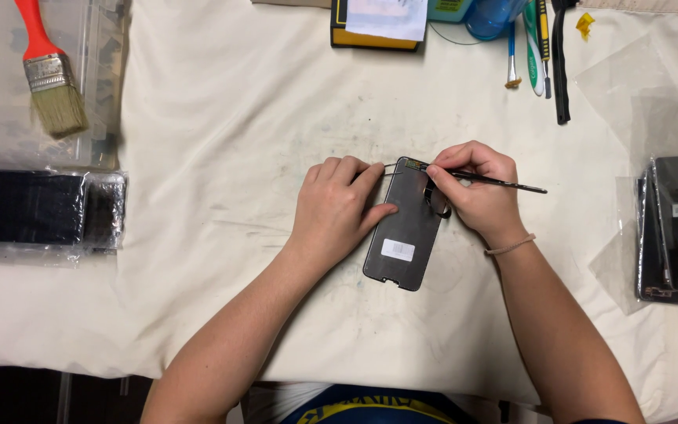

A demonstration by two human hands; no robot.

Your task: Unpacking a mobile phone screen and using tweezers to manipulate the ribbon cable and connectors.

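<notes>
Head view: left hand point(337, 206) pressed flat on phone panel point(403, 228), pinning it mid-cloth point(221, 126) against slipping. Right hand point(476, 184) pinched pen-like around thin metal tool point(504, 184), tip at panel's top edge for fine control.

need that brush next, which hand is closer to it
Left. The left hand rests on the phone panel, on the side toward the brush; the right hand is beyond the panel.

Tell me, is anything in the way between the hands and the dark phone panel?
Nothing visible is. The left hand presses directly on the phone panel at its left edge, and the right hand holds a thin tool with its tip at the panel's top end.
</notes>
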